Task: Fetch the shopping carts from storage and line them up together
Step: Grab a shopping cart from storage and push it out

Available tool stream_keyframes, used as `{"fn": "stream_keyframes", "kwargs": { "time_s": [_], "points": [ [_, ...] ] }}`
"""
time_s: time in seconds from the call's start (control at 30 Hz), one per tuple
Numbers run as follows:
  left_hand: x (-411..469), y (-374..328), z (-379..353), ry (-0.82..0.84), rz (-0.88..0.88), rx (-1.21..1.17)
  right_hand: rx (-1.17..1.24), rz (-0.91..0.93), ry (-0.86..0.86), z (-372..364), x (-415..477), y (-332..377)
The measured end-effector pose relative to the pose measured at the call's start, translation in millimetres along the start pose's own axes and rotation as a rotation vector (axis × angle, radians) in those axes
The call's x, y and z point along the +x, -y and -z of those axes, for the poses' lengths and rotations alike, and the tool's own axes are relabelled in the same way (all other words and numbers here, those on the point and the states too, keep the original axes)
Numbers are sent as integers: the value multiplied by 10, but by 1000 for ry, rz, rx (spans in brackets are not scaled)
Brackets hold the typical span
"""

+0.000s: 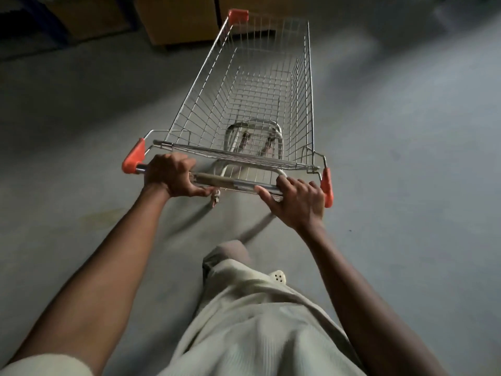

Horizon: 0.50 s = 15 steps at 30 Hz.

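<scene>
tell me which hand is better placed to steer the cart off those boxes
Left, probably: the left hand wraps round the handle bar beside the orange end cap, with leverage to swing the shopping cart off the cardboard boxes. The right hand holds it looser, thumb splayed.

Beige ribbed garment (257, 327); cream perforated clog (278, 276)

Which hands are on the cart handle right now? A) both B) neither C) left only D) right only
A: the left hand and the right hand each curl over the handle bar of the shopping cart, one near each end.
</scene>
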<state>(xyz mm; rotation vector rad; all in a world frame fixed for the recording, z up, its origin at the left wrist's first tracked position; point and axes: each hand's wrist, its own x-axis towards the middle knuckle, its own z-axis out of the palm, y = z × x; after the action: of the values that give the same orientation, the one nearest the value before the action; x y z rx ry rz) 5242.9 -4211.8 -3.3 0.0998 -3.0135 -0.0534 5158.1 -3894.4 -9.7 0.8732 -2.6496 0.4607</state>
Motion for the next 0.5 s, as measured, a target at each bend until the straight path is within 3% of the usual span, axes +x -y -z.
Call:
{"fn": "stream_keyframes", "kwargs": {
  "time_s": [0.23,0.5],
  "points": [
    [1748,221,-216,-76,-125,27,-80,-80,-123,-432,1224,-645],
    [3941,399,-467,-75,-331,-38,-169,-225,-148,-862,2602,-1437]
  ]
}}
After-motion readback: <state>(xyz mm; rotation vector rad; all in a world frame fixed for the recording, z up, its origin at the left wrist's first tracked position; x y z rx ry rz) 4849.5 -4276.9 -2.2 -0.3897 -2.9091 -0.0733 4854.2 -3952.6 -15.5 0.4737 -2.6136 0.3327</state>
